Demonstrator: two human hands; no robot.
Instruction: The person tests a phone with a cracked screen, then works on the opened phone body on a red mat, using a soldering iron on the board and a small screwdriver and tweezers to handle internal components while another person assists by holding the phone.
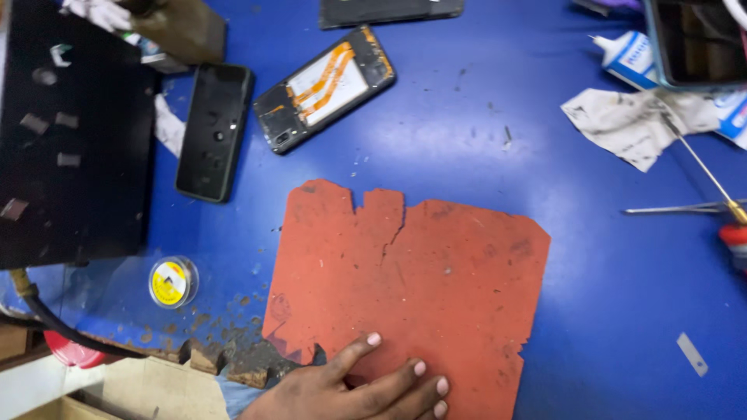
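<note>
A hand [354, 385] rests flat on the mat's [436, 288] near edge. Beyond the mat lie an opened phone [327, 87] and, to its left, a phone back cover [215, 131]. A small spool [173, 281] sits left of the mat.

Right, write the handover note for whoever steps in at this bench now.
Left hand: open, flat on the near edge of the torn red mat, holding nothing.
Right hand: out of view.
Things: opened phone with its back off and orange ribbon cables showing, on the blue table beyond the mat; dark phone left of it.
Tools: tweezers and screwdriver at the right edge; wire spool left of the mat.
Done: the phone's back is off.
Left: nothing lies on the mat yet; the tools are untouched.
</note>
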